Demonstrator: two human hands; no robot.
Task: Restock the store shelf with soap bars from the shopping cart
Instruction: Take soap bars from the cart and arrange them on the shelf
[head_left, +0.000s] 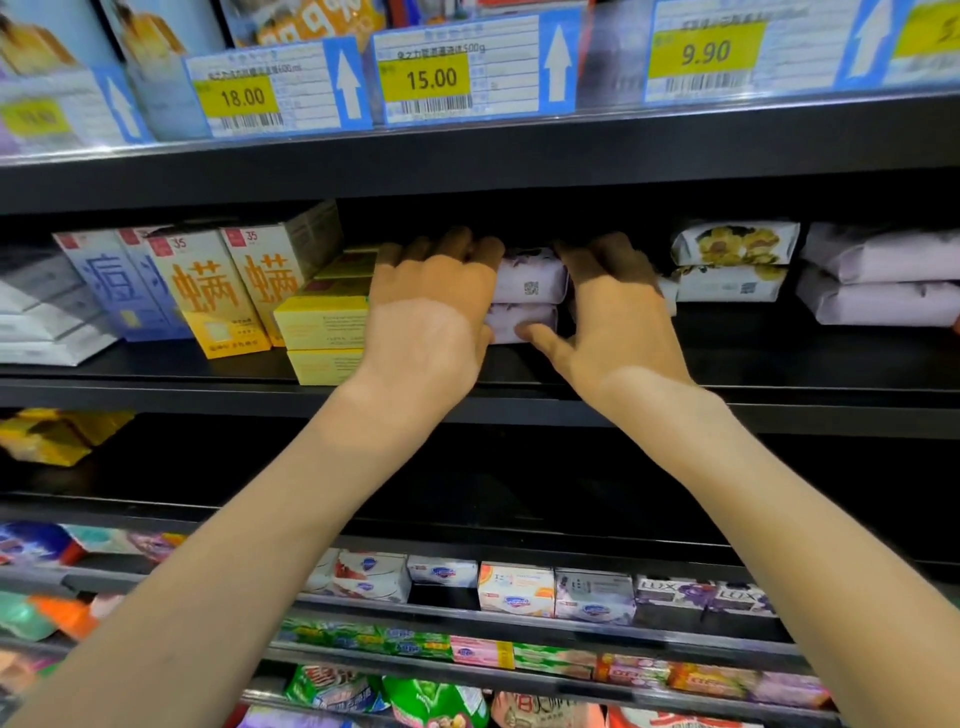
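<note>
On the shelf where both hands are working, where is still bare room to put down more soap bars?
Bare board shows in front of the flower-print bars and the pale lilac packs, along the front edge right of the right hand. Left of the left hand it is crowded: yellow boxes and tall cartons stand close together. The stacked bars sit between both hands.

Centre of the frame: two stacked soap bars (529, 293) in pale lilac wrap with a faint floral print. Right of centre: white wrapped bars (735, 265) printed with yellow flowers; far right, plain lilac packs (878, 280). Left of centre: yellow boxes (324, 332); further left, cream cartons (208, 291) with orange characters. Shelf (519, 400) black. Top: yellow price labels (423, 78), white arrows on blue.
</note>
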